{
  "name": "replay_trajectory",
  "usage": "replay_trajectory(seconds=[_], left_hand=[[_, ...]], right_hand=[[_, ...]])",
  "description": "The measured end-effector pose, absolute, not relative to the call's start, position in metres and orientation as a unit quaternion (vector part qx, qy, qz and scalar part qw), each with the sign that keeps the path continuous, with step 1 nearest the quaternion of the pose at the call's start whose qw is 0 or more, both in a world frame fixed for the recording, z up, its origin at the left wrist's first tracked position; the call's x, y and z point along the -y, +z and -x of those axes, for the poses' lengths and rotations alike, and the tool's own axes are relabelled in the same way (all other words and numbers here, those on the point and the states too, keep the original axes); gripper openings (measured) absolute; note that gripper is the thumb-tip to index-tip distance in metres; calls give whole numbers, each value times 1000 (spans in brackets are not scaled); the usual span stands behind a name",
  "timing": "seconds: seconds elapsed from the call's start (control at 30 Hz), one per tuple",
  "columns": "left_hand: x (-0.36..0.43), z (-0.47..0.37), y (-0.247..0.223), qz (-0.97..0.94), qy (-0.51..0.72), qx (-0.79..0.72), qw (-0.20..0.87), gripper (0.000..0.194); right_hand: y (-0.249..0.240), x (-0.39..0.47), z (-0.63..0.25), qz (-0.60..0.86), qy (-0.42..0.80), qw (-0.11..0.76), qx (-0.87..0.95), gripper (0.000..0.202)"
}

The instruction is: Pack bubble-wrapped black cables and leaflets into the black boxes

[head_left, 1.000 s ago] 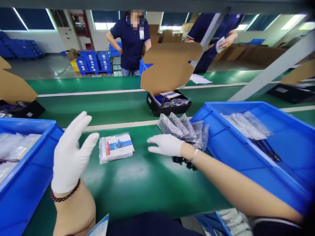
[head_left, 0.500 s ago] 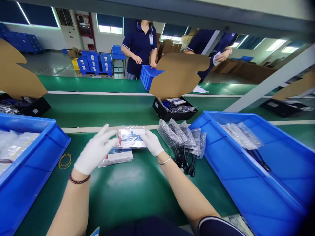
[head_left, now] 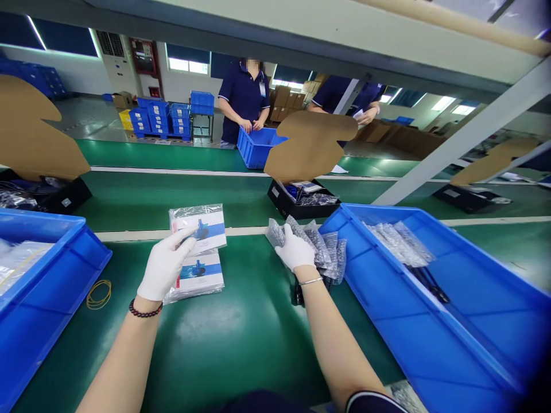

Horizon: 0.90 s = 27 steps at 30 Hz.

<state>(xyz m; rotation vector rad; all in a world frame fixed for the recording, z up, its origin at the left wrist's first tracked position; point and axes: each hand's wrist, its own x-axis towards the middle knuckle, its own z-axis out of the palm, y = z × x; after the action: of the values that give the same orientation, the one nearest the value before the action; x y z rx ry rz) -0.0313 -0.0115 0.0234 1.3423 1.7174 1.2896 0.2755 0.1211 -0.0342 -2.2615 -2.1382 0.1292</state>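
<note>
In my gloved left hand (head_left: 166,261) is a clear-bagged booklet (head_left: 209,221) with a blue picture on its cover; my fingers lie over its left edge. Just below it, more bagged booklets (head_left: 200,275) rest on the green bench. My gloved right hand (head_left: 296,249) is over the left end of a row of bubble-wrapped cables (head_left: 329,252), its fingers closed around one of the sleeves. That grip is partly hidden by the hand. Black cable ends (head_left: 298,292) stick out beneath my wrist.
Blue bins stand left (head_left: 55,304) and right (head_left: 387,298); the right one holds more wrapped cables (head_left: 400,244). Yellow rubber bands (head_left: 99,294) lie by the left bin. Beyond is an open black box (head_left: 301,201) with a cardboard lid. A co-worker (head_left: 245,97) touches a blue crate (head_left: 258,148).
My right hand has left the booklet and moved right onto the wrapped cables. My left hand has taken the booklet, which is now farther left. The co-worker's hands came together at the crate.
</note>
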Motion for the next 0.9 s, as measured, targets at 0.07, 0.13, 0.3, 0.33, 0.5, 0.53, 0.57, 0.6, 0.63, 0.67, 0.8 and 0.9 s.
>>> replay_trajectory(seconds=[0.07, 0.13, 0.3, 0.33, 0.5, 0.53, 0.57, 0.6, 0.63, 0.67, 0.8, 0.9], left_hand=[[12, 33, 23, -504, 465, -666, 293, 41], [12, 35, 23, -499, 453, -682, 285, 43], [4, 25, 17, -513, 462, -640, 337, 39], [0, 17, 14, -522, 471, -604, 376, 39], [-27, -27, -13, -411, 575, -392, 589, 42], [-31, -29, -19, -355, 601, -366, 616, 40], [-33, -27, -23, -302, 621, -351, 633, 39], [-34, -21, -27, -261, 634, -342, 642, 39], [-34, -13, -29, -233, 643, -342, 644, 39], [-32, -4, -30, -217, 647, -350, 641, 39], [-23, 20, -28, -249, 642, -396, 608, 43], [-21, 20, -24, -337, 609, -437, 571, 41]], right_hand=[[-38, -119, -286, 732, 110, 42, 671, 75], [-35, -114, -299, 716, 188, 136, 659, 76], [-6, -96, -302, 511, 341, 418, 669, 69], [-1, -92, -292, 487, 352, 435, 670, 72], [9, -83, -208, 357, 487, 427, 674, 79], [9, -83, -194, 316, 525, 413, 673, 79], [8, -83, -183, 275, 558, 394, 677, 81], [7, -82, -174, 239, 579, 370, 686, 87], [7, -82, -167, 215, 585, 345, 702, 93], [6, -83, -162, 205, 578, 321, 722, 96], [2, -83, -150, 258, 521, 295, 758, 51], [-4, -85, -143, 301, 523, 332, 725, 26]])
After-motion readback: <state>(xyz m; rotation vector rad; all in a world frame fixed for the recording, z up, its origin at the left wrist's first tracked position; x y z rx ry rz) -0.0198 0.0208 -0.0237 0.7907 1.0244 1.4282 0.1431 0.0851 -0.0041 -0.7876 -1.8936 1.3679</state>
